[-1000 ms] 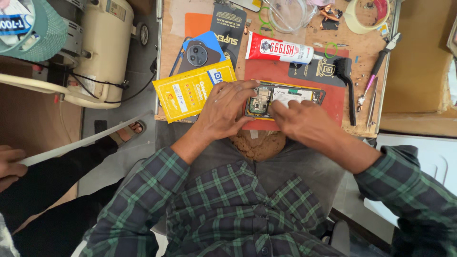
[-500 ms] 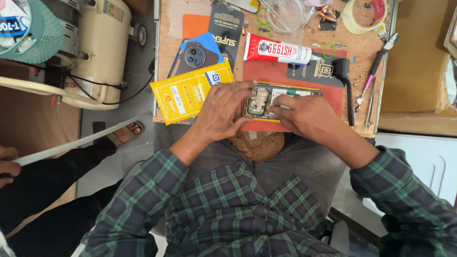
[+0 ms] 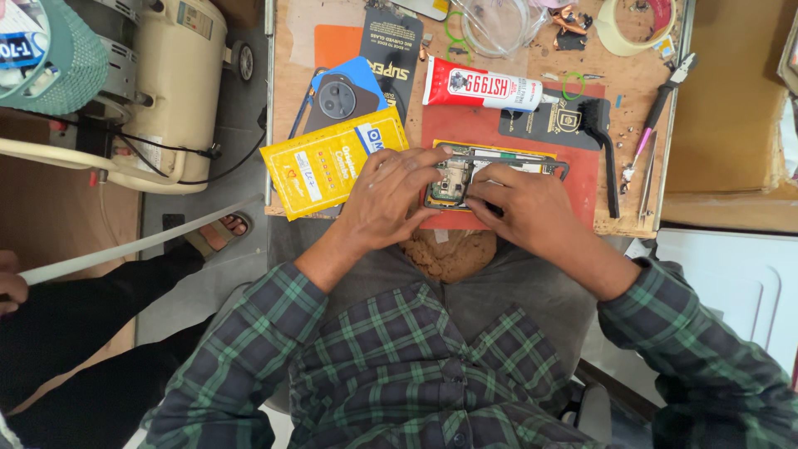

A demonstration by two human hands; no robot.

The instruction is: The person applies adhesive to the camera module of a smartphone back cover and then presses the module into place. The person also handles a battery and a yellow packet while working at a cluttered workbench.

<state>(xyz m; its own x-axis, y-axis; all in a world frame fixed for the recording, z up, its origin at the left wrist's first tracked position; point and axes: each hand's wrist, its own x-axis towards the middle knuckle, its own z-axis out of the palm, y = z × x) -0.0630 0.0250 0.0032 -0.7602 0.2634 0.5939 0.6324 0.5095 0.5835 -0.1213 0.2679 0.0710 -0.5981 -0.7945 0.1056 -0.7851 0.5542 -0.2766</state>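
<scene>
- The opened phone (image 3: 490,173) is seen from the head camera, lying on a red mat (image 3: 582,187) near the front edge of a small wooden table (image 3: 632,79).
- The phone's left end is held by the left hand (image 3: 391,195), with the fingers bent around it.
- The small parts inside are pressed on by the fingertips of the right hand (image 3: 519,204), which are pinched close together; whether a tool is held cannot be told.
- A yellow packet (image 3: 328,166) is touched by the left hand's side.
- A red and white glue tube (image 3: 478,85), a black brush (image 3: 603,141) and pliers (image 3: 669,83) are laid farther back.
- A tiny part could be bent or lost if it is pushed too hard.
- The phone could be slid off the near edge, because it is so close to it.
</scene>
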